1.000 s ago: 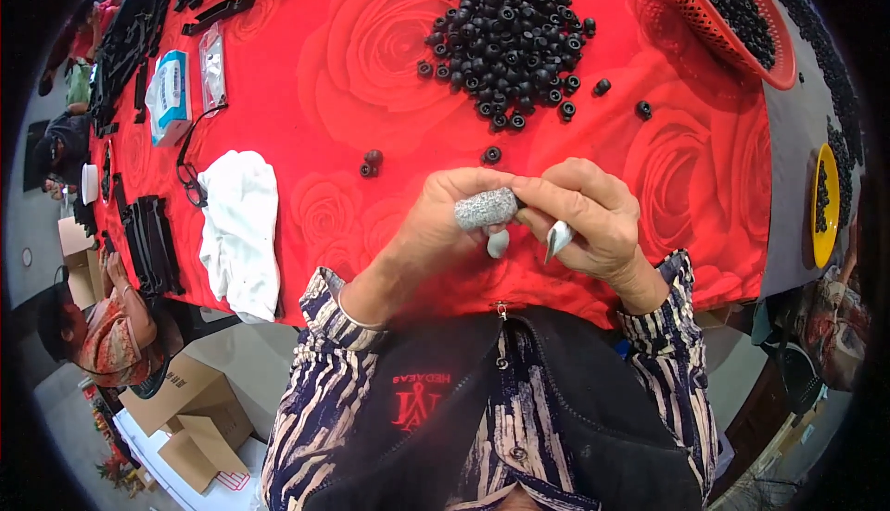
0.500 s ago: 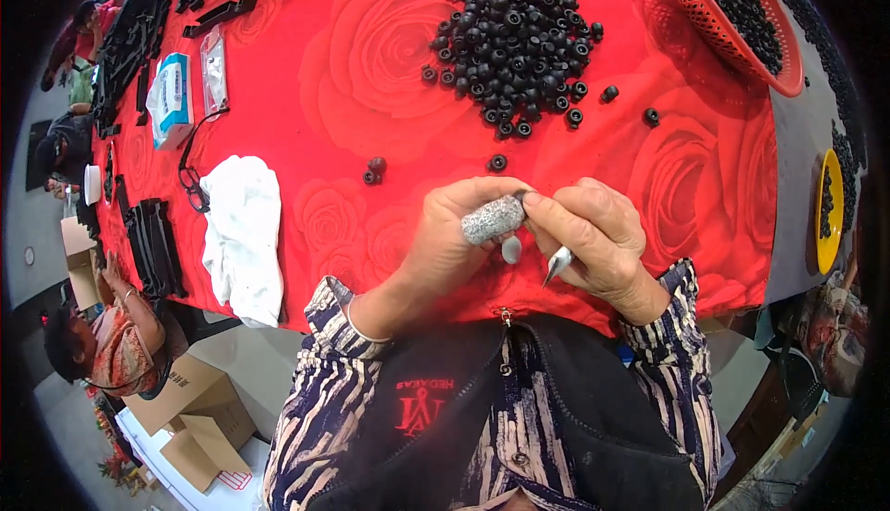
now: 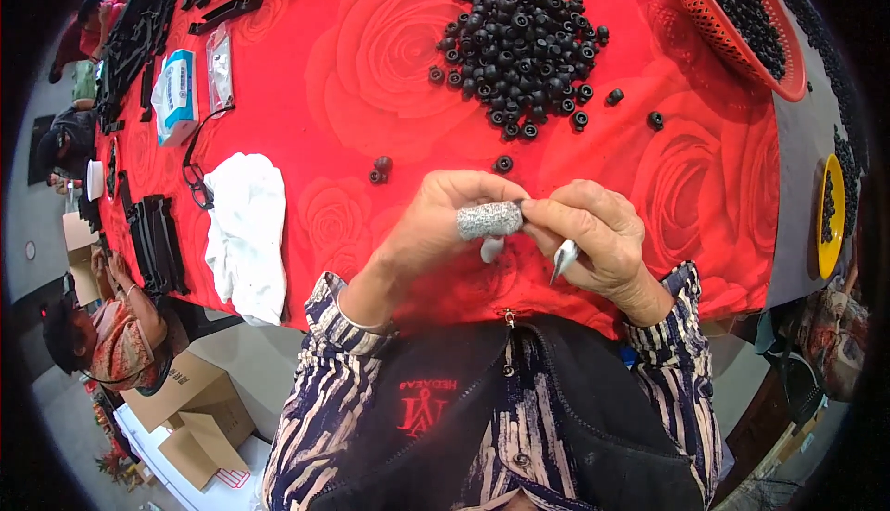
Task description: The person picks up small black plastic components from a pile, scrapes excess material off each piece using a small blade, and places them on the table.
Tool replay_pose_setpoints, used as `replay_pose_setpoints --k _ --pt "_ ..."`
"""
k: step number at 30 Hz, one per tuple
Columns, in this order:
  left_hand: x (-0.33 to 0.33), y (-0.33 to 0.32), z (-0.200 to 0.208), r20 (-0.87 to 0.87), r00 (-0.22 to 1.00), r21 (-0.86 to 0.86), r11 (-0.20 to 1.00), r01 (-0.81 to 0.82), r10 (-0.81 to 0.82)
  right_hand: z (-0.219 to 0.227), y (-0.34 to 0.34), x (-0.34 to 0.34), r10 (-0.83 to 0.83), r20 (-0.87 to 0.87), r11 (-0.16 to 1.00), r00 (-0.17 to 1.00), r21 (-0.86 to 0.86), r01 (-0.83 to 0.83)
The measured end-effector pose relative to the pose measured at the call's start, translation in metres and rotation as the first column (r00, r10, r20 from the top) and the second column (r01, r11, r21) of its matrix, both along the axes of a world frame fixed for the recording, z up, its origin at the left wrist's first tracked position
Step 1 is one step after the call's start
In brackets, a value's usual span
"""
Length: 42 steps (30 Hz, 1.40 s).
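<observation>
My left hand (image 3: pixel 417 228) and my right hand (image 3: pixel 601 238) meet fingertip to fingertip above the red tablecloth. Between them is pinched a small dark piece (image 3: pixel 522 203), mostly hidden by the fingers. A grey speckled wrap (image 3: pixel 489 221) covers one finger of my left hand, and a pale grey tip (image 3: pixel 492 250) shows below it. From my curled right hand a pointed silvery tool (image 3: pixel 565 257) sticks out, aimed down toward me. Beyond the hands lie a single black rubber-like cap (image 3: pixel 503 164) and a large heap of such caps (image 3: pixel 519 57).
A red basket (image 3: pixel 723 43) of black caps stands far right, with a yellow dish (image 3: pixel 831 219) below it. To the left lie a white cloth (image 3: pixel 246 242), glasses (image 3: pixel 197 182), a tissue pack (image 3: pixel 174 99) and black strips (image 3: pixel 156 242). A co-worker (image 3: pixel 116 344) sits at the left.
The wrapped left finger has turned more level, and its pale tip below has moved left. The right hand and tool shift only slightly. The whole view slides a little rightward.
</observation>
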State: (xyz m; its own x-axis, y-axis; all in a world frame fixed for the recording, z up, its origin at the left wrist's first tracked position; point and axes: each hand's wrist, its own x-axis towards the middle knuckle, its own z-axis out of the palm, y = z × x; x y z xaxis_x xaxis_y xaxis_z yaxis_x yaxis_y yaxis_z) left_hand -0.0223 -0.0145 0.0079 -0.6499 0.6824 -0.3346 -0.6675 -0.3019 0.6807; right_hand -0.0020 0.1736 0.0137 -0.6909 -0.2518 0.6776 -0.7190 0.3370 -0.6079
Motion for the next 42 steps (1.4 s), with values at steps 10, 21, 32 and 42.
replay_pose_setpoints --k 10,21,32,42 --pt "0.017 0.014 -0.01 0.021 0.947 0.197 0.927 -0.319 0.321 0.001 0.003 -0.001 -0.071 -0.004 0.997 0.997 0.016 0.072" --pt "0.016 0.013 -0.005 -0.012 0.943 0.13 0.935 -0.33 0.334 0.007 0.01 -0.004 0.173 0.519 0.983 0.837 -0.141 -0.116" --pt "0.016 0.013 -0.004 -0.008 0.951 0.132 0.943 -0.307 0.31 0.003 0.005 -0.003 0.102 0.477 0.991 0.873 -0.128 -0.047" --pt "0.016 0.014 -0.005 -0.095 0.943 0.089 0.946 -0.31 0.318 0.0 0.007 -0.004 0.087 0.443 0.994 0.892 -0.099 -0.047"
